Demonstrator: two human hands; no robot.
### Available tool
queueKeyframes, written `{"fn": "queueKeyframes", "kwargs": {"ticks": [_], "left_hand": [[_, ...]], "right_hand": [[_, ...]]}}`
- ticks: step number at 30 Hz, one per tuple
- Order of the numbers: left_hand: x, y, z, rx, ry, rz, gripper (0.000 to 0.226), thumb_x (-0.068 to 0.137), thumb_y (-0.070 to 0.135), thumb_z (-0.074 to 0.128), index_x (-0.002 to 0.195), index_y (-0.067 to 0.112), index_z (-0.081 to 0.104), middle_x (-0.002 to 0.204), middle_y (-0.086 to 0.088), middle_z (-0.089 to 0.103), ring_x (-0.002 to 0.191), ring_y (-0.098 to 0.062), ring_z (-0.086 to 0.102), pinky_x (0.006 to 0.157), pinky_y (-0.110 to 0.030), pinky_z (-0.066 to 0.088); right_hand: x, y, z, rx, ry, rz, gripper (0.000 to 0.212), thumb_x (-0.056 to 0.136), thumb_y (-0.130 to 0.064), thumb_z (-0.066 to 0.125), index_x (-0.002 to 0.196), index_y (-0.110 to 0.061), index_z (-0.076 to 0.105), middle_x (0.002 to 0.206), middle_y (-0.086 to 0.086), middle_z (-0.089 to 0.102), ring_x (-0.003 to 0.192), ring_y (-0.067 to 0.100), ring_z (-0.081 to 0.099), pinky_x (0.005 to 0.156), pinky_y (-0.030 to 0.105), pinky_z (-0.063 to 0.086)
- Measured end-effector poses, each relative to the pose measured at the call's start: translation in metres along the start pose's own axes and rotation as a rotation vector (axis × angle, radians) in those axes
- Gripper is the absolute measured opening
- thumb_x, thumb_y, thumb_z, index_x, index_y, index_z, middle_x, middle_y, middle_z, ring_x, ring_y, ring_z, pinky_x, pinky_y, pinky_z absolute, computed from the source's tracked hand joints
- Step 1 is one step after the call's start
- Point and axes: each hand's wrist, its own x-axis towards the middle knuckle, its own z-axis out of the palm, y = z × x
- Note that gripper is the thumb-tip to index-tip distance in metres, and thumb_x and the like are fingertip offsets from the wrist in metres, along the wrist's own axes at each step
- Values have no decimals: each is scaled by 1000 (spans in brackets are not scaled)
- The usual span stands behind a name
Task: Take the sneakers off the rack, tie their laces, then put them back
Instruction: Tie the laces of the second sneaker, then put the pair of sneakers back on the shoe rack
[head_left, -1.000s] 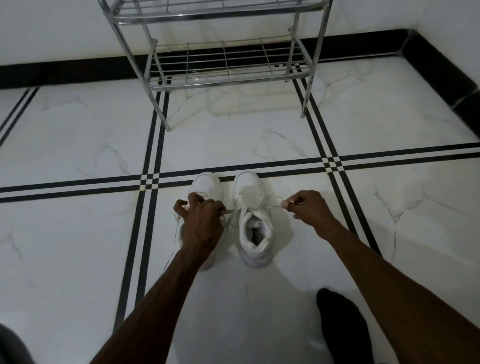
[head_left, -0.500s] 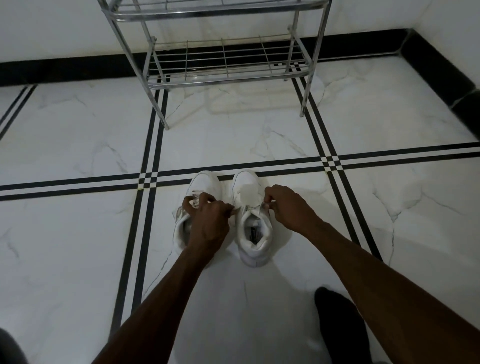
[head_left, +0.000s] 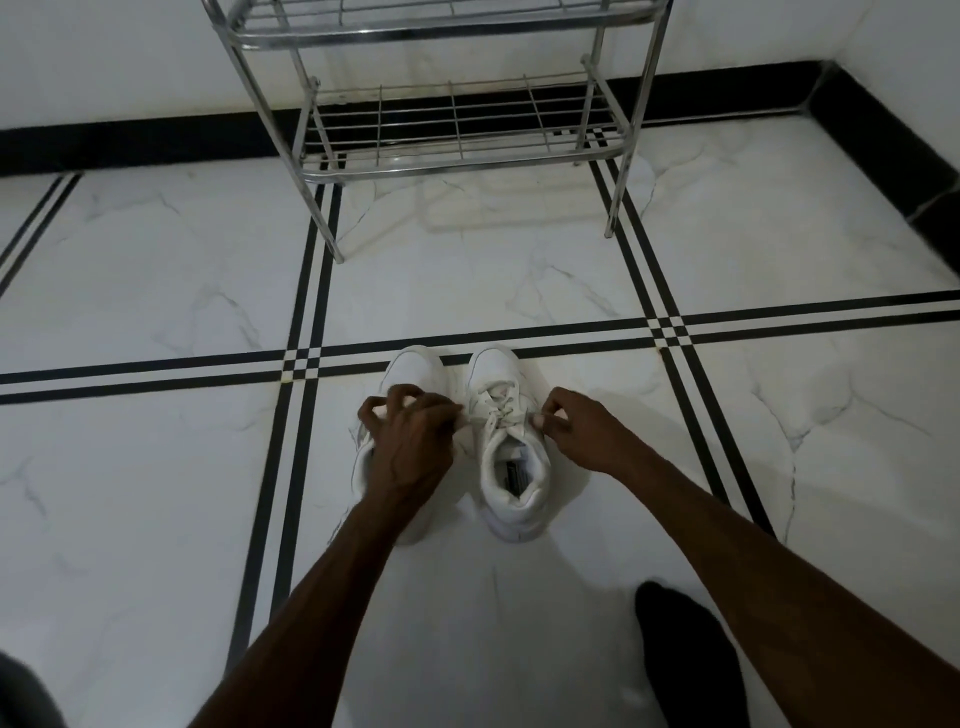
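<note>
Two white sneakers stand side by side on the floor, toes pointing away from me. The right sneaker (head_left: 511, 467) shows its open collar and its white laces (head_left: 501, 413) crossed over the tongue. My left hand (head_left: 410, 441) covers most of the left sneaker (head_left: 415, 366) and pinches one lace end of the right sneaker. My right hand (head_left: 579, 428) pinches the other lace end just right of the shoe. The metal shoe rack (head_left: 462, 161) stands against the far wall with its lower shelf bare.
White marble floor tiles with black double stripes (head_left: 670, 330) spread all around. A black skirting (head_left: 878, 130) runs along the walls, with a corner at the far right. My dark-socked foot (head_left: 685, 660) rests at the lower right.
My right hand first swung in toward the right sneaker's tongue, then drew back out to the right with the lace end. My left hand stayed over the left sneaker.
</note>
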Motion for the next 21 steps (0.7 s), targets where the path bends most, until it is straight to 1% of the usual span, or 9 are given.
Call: {"fn": "queueKeyframes", "kwargs": {"ticks": [2,5,7,9,12,15,16,19,21], "left_hand": [[1,-14,-9,-87,55,-123,39,95,41,60,132,27,62,138,0,61,133,-31,41,105,-53,29],[-1,-45,-21,-190,58,-371,59,92,56,58,140,22,54,144,-11,52,135,-37,41,106,-55,38],[-8,-62,-24,-329,-55,-452,72,88,71,52,137,20,55,139,-12,54,129,-35,51,100,-49,49],[-18,-66,-24,-552,-144,-461,74,84,77,50,129,19,61,119,-6,65,110,-26,64,83,-35,55],[-28,-64,-24,-749,-178,-435,61,80,68,63,124,25,63,108,6,70,101,-17,70,82,-33,59],[-30,-64,-23,-862,-244,-400,33,85,42,74,116,35,65,104,14,75,99,-15,72,75,-21,59],[-30,-64,-21,-862,-261,-386,38,83,35,77,119,36,65,106,14,75,100,-17,72,76,-24,60],[-31,-58,-13,-806,-231,-410,82,63,37,75,141,24,53,125,-1,64,106,-26,67,84,-37,60],[-31,-49,-9,-760,-144,-447,79,66,33,71,141,21,52,123,-3,64,104,-26,67,81,-33,57]], "right_hand": [[-6,0,-6,186,-143,180,64,83,-58,67,129,-18,47,127,5,56,110,26,61,72,37,62],[-11,-1,-6,322,-261,231,96,71,-57,80,150,-29,32,148,4,45,129,28,53,80,46,63],[-10,-2,0,225,-259,142,96,65,-58,84,146,-32,38,144,-2,52,127,24,56,87,46,61],[-8,-3,9,42,-183,71,90,68,-54,82,145,-32,41,141,-3,58,122,21,59,94,41,57],[-7,-7,20,-2,-56,41,71,76,-38,77,140,-29,47,129,1,66,99,16,63,78,26,54],[-7,-13,31,12,41,39,67,73,-37,73,137,-30,52,123,1,69,104,20,63,85,32,52],[-7,-15,33,12,66,55,68,71,-40,72,136,-32,52,121,0,70,105,22,64,87,35,53],[-8,-17,36,38,108,70,67,66,-44,66,132,-34,57,110,-4,74,96,19,68,84,34,56],[-8,-18,37,46,134,68,67,64,-45,64,130,-34,59,105,-4,75,93,19,69,82,32,56]]}}
